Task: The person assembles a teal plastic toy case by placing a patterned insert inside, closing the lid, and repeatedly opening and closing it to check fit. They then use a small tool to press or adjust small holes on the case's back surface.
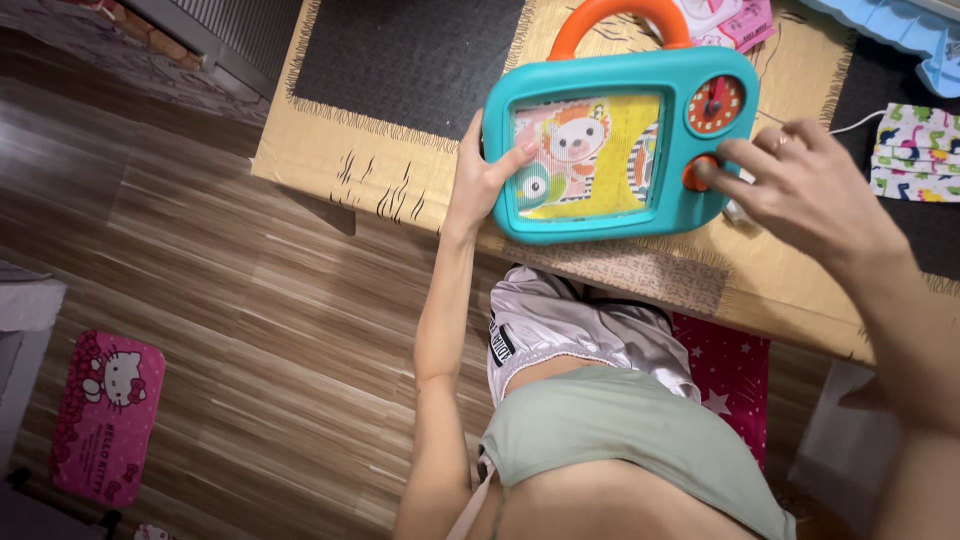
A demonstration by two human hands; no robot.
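Left hand (482, 180) grips the left edge of the teal toy television (617, 142) on the counter (330, 160) — right hand (800, 180), fingers loosely spread, touches its orange knob (697, 172) — a patterned face mask (915, 152) lies beyond that hand

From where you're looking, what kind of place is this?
Most likely a home, perhaps a living room. A teal toy television with an orange handle rests on a table with a woven mat, above a wood-look floor with a pink cartoon floor mat.
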